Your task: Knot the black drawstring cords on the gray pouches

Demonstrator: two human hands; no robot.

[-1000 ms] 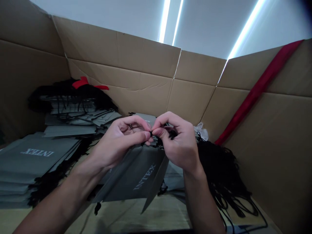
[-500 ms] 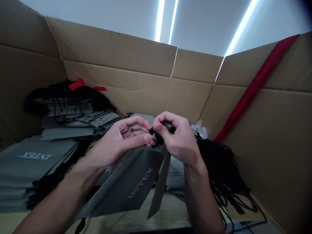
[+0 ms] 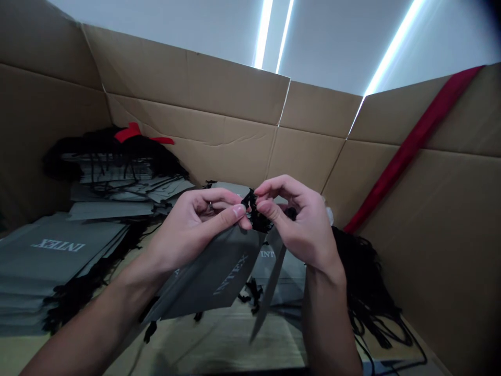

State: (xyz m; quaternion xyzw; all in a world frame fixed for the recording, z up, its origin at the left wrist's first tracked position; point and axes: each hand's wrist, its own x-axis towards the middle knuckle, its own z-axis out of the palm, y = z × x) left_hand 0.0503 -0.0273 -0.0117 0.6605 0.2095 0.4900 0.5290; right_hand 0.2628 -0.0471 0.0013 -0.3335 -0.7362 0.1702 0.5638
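My left hand (image 3: 195, 230) pinches the top edge of a grey paper bag (image 3: 211, 277) printed with white INTEX lettering; the bag hangs tilted below my fingers. My right hand (image 3: 301, 224) is closed in a pinch on a black cord (image 3: 256, 214) at the bag's top edge, right beside my left fingertips. A ring shows on a left finger. The cord's end is bunched between both thumbs.
Stacks of flat grey INTEX bags (image 3: 50, 261) lie at the left, more with black cords and a red ribbon (image 3: 133, 133) behind. A heap of loose black cords (image 3: 364, 282) lies at the right. Cardboard walls (image 3: 235, 120) with a red tape strip (image 3: 415, 141) surround everything.
The bag has swung so its lettering turns more upright and it hangs nearer my hands. My right hand has lifted slightly and more black cord now shows between the thumbs.
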